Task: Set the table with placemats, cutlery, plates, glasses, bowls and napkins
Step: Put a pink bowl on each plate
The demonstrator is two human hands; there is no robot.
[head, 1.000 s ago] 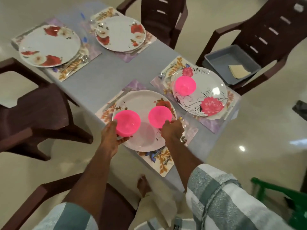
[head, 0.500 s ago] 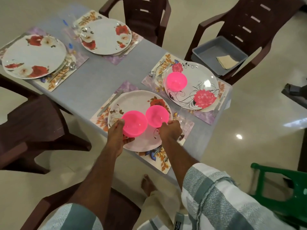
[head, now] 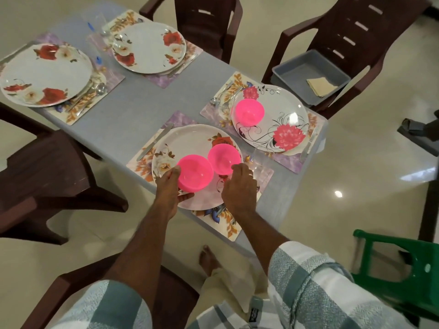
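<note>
Head view: bowls being set at the near place setting.
Left hand [head: 169,186] grips a pink bowl [head: 195,173], thumb beneath, apparently lifted to carry elsewhere. Right hand [head: 240,184] holds the second bowl [head: 224,158] at its near rim, seemingly steadying it on the near plate [head: 187,146]. Tabletop [head: 142,108] lies beyond both grips.

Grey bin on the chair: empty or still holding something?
Not empty. The grey bin on the brown chair holds a folded beige napkin in one corner; the rest of its floor shows bare.
</note>
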